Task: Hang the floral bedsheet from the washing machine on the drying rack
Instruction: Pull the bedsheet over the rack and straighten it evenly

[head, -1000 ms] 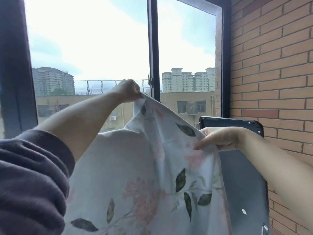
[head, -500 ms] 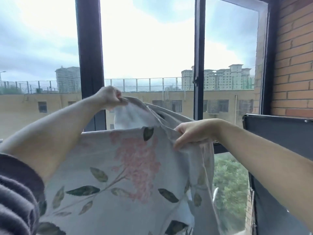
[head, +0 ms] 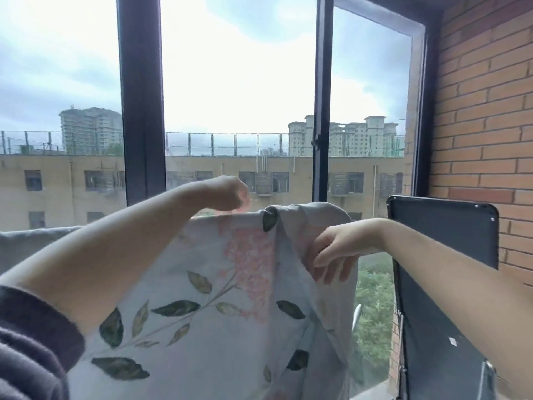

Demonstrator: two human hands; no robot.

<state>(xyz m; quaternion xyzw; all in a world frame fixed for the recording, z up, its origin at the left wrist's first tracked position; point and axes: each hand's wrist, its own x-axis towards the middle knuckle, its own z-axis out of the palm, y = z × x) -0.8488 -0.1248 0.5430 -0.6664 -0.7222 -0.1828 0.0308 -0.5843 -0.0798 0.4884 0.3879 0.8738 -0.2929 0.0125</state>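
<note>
Pale bedsheet [head: 219, 336], pink flowers, green leaves

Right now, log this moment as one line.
left hand: grips bedsheet top edge | right hand: pinches its right fold | bedsheet: held up before window frame

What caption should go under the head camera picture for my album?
Left hand and right hand arrange a floral bedsheet at the window.

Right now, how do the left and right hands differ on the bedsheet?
The left hand is a fist at the top edge of the floral bedsheet; the right hand sits lower, at its bunched right fold. The left hand's grip is hidden; the right hand plainly pinches cloth. Both are raised.
</note>
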